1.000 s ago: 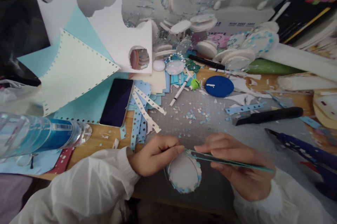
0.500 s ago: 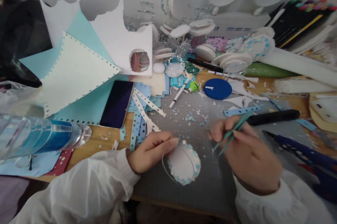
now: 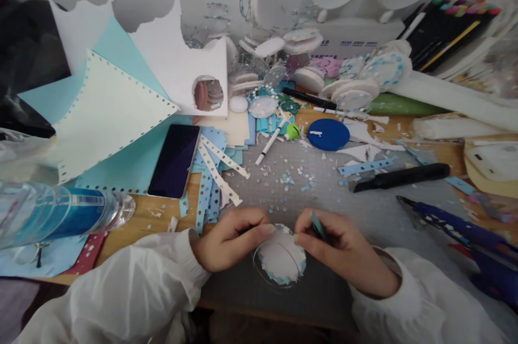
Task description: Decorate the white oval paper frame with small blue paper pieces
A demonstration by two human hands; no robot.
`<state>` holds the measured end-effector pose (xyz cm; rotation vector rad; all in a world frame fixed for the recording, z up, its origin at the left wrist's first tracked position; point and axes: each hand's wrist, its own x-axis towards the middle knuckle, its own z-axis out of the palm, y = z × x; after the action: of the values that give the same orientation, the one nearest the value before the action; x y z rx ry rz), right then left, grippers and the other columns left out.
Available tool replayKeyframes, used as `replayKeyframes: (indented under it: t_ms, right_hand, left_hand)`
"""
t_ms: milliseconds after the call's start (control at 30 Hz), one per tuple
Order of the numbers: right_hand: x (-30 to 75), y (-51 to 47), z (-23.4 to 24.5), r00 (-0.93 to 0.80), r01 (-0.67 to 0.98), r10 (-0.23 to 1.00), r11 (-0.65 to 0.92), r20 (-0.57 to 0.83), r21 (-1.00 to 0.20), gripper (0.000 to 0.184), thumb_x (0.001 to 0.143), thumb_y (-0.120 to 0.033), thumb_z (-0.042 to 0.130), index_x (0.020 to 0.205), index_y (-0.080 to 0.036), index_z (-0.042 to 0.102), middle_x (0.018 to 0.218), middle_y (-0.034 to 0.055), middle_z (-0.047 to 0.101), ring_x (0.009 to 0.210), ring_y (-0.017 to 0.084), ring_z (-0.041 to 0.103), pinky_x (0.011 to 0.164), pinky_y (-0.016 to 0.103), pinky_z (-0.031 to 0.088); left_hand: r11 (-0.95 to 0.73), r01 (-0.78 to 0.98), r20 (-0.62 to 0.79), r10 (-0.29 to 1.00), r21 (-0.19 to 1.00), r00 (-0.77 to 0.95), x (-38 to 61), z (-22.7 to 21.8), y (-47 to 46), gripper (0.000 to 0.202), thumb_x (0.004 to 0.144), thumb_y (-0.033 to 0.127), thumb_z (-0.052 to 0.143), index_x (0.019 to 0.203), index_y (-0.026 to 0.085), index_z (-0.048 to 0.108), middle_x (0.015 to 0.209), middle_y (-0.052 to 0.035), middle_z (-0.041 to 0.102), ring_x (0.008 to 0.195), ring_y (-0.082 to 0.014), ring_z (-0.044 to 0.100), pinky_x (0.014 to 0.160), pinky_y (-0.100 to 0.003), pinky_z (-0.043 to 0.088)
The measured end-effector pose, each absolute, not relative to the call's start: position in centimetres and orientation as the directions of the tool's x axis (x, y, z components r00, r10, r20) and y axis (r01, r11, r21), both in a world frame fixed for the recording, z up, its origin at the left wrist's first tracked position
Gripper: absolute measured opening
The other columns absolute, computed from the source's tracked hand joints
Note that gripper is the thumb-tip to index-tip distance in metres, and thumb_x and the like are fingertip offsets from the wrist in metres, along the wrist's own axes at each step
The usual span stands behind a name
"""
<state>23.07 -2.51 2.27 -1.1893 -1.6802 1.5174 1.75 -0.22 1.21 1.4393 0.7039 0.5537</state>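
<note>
My left hand (image 3: 237, 239) pinches the upper left edge of a white disc (image 3: 279, 260) between thumb and fingers. Small blue and white paper flowers line the disc's rim, and a thin clear loop hangs around its lower left side. At the upper right edge of the disc, the thumb and forefinger of my right hand (image 3: 340, 249) meet the rim. Green tweezers (image 3: 318, 224) are tucked within that same hand, mostly hidden by the fingers. Loose paper flowers (image 3: 289, 178) lie scattered on the grey cutting mat (image 3: 259, 193) beyond both hands.
A phone (image 3: 174, 160) and punched paper strips (image 3: 218, 171) lie left of the mat, near a water bottle (image 3: 81, 212). On the right are a black craft knife (image 3: 404, 177) and a blue glue gun (image 3: 457, 231). A blue oval lid (image 3: 328, 134) and several white discs sit behind.
My right hand has moved left to the disc's edge. The tweezers, which pointed down toward the mat, are now tucked back into that hand. My left hand keeps its hold.
</note>
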Motion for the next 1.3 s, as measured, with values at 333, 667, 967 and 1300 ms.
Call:
replayKeyframes:
  t_ms: [333, 667, 967, 1300]
  right_hand:
    - [22.94, -2.86, 1.85, -0.432, 0.247, 0.894, -0.008, -0.118, -0.969, 0.022, 0.087, -0.031, 0.056, 0.069, -0.018, 0.053, 0.058, -0.0027, 0.051, 0.053, 0.009, 0.044, 0.048, 0.019, 0.037]
    - [22.55, -3.00, 1.96, -0.441, 0.270, 0.895, 0.062, -0.066, -0.961, 0.018, 0.084, -0.024, 0.057, 0.068, -0.017, 0.055, 0.054, -0.0046, 0.046, 0.047, 0.006, 0.038, 0.043, 0.017, 0.032]
    - [22.60, -2.95, 1.83, -0.436, 0.283, 0.899, 0.091, -0.043, -0.955, 0.017, 0.082, -0.022, 0.057, 0.067, -0.017, 0.055, 0.049, -0.0081, 0.035, 0.043, 0.005, 0.029, 0.041, 0.019, 0.024]
    - [22.39, -2.97, 1.99, -0.402, 0.293, 0.915, 0.111, -0.017, -0.950, 0.015, 0.080, -0.020, 0.057, 0.066, -0.018, 0.055, 0.047, -0.0087, 0.033, 0.042, 0.005, 0.027, 0.040, 0.018, 0.023]
  left_hand:
    - [0.040, 0.100, -0.096, 0.754, 0.994, 0.650, 2.10, 0.99, -0.33, 0.042, 0.092, 0.038, 0.047, 0.057, 0.017, 0.037, 0.055, 0.0056, 0.033, 0.050, -0.0071, 0.030, 0.045, -0.020, 0.025]
    - [-0.008, 0.139, -0.087, 0.746, 0.990, 0.660, 2.09, 1.06, -0.23, 0.044, 0.091, 0.035, 0.047, 0.054, 0.018, 0.033, 0.051, 0.0058, 0.032, 0.047, -0.0065, 0.028, 0.044, -0.020, 0.023]
    - [0.090, 0.109, -0.140, 0.736, 0.990, 0.662, 2.09, 1.42, 0.11, 0.045, 0.090, 0.037, 0.051, 0.053, 0.017, 0.036, 0.052, 0.0050, 0.033, 0.050, -0.0070, 0.029, 0.046, -0.021, 0.025]
    - [0.043, 0.155, -0.132, 0.764, 0.987, 0.632, 2.25, 1.44, -0.15, 0.047, 0.090, 0.040, 0.050, 0.051, 0.016, 0.037, 0.050, 0.0046, 0.034, 0.048, -0.0068, 0.030, 0.043, -0.021, 0.024]
